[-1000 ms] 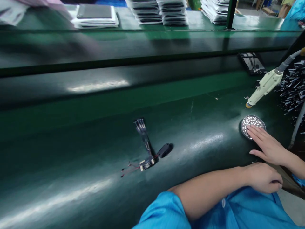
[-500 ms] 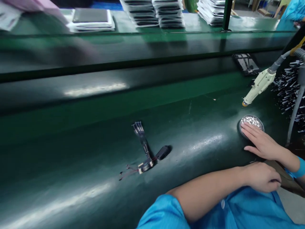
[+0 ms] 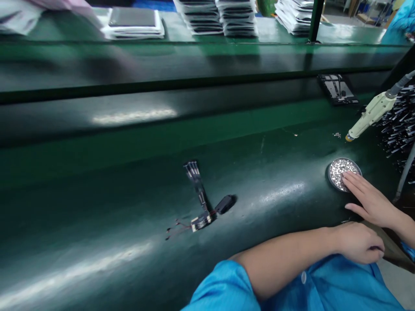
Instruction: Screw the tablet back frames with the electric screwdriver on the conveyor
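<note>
My right hand (image 3: 369, 199) lies flat with its fingers stretched out, the fingertips resting on the near edge of a small round dish (image 3: 337, 169) full of tiny silver screws. My left hand (image 3: 359, 242) is curled closed at the table's front edge, just below the right hand. My left forearm reaches across from a blue sleeve. What the left fingers hold, if anything, is hidden. A small circuit board with a black flex cable, red wires and a black part (image 3: 202, 207) lies on the green table, well left of both hands.
A cream electric screwdriver (image 3: 369, 114) hangs on a hose above the dish. Black parts are piled at the right edge (image 3: 400, 125). A dark device (image 3: 337, 88) rides the conveyor belt. Stacks of trays (image 3: 223, 17) stand on the far shelf.
My right hand has slid a little to the right, uncovering more of the screw dish. The hanging screwdriver has swung right. My left hand has stayed put.
</note>
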The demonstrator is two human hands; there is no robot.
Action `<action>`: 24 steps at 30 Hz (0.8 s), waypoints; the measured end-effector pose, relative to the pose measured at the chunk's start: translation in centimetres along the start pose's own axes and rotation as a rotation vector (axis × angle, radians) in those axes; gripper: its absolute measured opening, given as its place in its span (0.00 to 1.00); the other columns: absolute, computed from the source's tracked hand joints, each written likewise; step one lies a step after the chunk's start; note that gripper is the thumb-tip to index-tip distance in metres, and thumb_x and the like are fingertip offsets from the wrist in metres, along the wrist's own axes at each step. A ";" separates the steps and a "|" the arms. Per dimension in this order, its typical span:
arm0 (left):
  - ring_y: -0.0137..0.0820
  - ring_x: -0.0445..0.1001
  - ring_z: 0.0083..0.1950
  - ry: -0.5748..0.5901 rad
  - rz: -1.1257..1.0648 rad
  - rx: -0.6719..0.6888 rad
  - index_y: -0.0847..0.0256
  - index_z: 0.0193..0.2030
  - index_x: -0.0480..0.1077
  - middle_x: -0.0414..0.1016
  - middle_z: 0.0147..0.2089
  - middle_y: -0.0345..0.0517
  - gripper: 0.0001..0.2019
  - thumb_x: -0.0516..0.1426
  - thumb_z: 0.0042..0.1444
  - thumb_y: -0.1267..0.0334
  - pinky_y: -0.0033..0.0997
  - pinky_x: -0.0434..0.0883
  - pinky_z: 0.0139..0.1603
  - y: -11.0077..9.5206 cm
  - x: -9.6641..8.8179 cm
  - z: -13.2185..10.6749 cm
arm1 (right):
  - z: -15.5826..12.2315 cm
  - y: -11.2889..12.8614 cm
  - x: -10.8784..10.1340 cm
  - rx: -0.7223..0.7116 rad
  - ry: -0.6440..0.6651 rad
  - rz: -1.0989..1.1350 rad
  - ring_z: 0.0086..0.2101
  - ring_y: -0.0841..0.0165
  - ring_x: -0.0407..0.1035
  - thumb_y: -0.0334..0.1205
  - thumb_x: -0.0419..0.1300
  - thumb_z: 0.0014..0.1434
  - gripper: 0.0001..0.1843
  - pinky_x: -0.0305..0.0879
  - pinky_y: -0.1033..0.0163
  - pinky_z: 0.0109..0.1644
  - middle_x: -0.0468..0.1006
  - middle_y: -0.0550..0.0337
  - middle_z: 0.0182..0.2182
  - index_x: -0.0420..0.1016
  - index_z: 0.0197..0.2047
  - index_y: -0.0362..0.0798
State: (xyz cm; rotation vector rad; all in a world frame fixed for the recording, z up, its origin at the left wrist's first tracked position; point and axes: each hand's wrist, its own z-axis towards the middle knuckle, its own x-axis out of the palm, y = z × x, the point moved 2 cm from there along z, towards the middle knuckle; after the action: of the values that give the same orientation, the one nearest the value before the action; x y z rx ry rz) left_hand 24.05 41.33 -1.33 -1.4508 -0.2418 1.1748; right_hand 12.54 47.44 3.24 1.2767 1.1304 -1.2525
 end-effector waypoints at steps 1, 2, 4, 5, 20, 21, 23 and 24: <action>0.38 0.79 0.51 0.001 -0.005 -0.004 0.68 0.54 0.77 0.81 0.51 0.49 0.17 0.52 0.70 0.60 0.32 0.74 0.50 0.0 0.0 0.0 | -0.2 0.3 -0.1 0.003 0.006 0.002 0.73 0.52 0.48 0.52 0.50 0.75 0.41 0.59 0.37 0.73 0.50 0.43 0.75 0.36 0.80 0.46; 0.37 0.79 0.50 -0.001 -0.007 -0.006 0.67 0.54 0.77 0.81 0.51 0.48 0.17 0.52 0.70 0.60 0.32 0.74 0.50 0.0 0.0 0.0 | -0.4 0.4 -0.2 0.005 0.013 0.001 0.73 0.52 0.47 0.52 0.50 0.75 0.41 0.59 0.37 0.73 0.50 0.44 0.75 0.37 0.80 0.46; 0.37 0.79 0.50 -0.002 0.000 -0.005 0.67 0.53 0.77 0.81 0.51 0.48 0.16 0.52 0.70 0.60 0.32 0.74 0.50 0.0 0.0 0.0 | -0.3 0.5 0.0 0.005 0.025 -0.003 0.73 0.52 0.48 0.53 0.50 0.75 0.41 0.59 0.37 0.73 0.50 0.44 0.75 0.36 0.80 0.46; 0.37 0.79 0.50 0.000 0.007 -0.003 0.67 0.53 0.77 0.81 0.51 0.49 0.16 0.52 0.70 0.60 0.32 0.74 0.50 0.0 0.0 0.0 | -0.1 0.3 0.2 0.007 0.027 -0.004 0.73 0.52 0.48 0.53 0.51 0.75 0.42 0.59 0.38 0.73 0.51 0.44 0.75 0.36 0.80 0.46; 0.38 0.78 0.54 0.006 0.056 -0.003 0.67 0.56 0.76 0.80 0.54 0.49 0.18 0.51 0.71 0.58 0.32 0.74 0.54 -0.1 -0.2 -0.1 | 1.1 -1.6 0.7 0.269 -0.600 0.287 0.50 0.58 0.75 0.44 0.61 0.70 0.11 0.75 0.48 0.58 0.78 0.51 0.48 0.76 0.52 0.52; 0.38 0.78 0.54 0.016 0.057 -0.003 0.67 0.56 0.76 0.80 0.54 0.50 0.18 0.51 0.71 0.59 0.32 0.74 0.54 -0.2 -0.2 -0.1 | 1.3 -1.7 1.1 0.319 -0.586 0.262 0.52 0.54 0.73 0.52 0.64 0.67 0.17 0.74 0.45 0.59 0.76 0.49 0.51 0.76 0.54 0.52; 0.38 0.79 0.53 0.033 0.065 -0.012 0.67 0.56 0.76 0.80 0.54 0.50 0.18 0.52 0.71 0.59 0.33 0.74 0.53 -0.3 -0.3 -0.1 | 1.9 -1.9 2.2 0.379 -0.442 0.201 0.62 0.44 0.64 0.67 0.67 0.59 0.42 0.69 0.36 0.63 0.67 0.40 0.63 0.68 0.66 0.48; 0.39 0.79 0.53 0.032 0.070 -0.015 0.67 0.56 0.76 0.80 0.54 0.50 0.18 0.52 0.71 0.59 0.33 0.74 0.53 -0.3 -0.3 -0.1 | 2.2 -1.9 2.8 0.399 -0.366 0.171 0.65 0.40 0.59 0.71 0.67 0.55 0.52 0.65 0.33 0.65 0.60 0.37 0.68 0.62 0.71 0.45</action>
State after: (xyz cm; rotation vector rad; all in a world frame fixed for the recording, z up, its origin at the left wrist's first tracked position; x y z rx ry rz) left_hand 24.11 41.14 -0.98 -1.5005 -0.1790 1.2071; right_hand 10.58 45.35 0.45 1.3276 0.5146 -1.5516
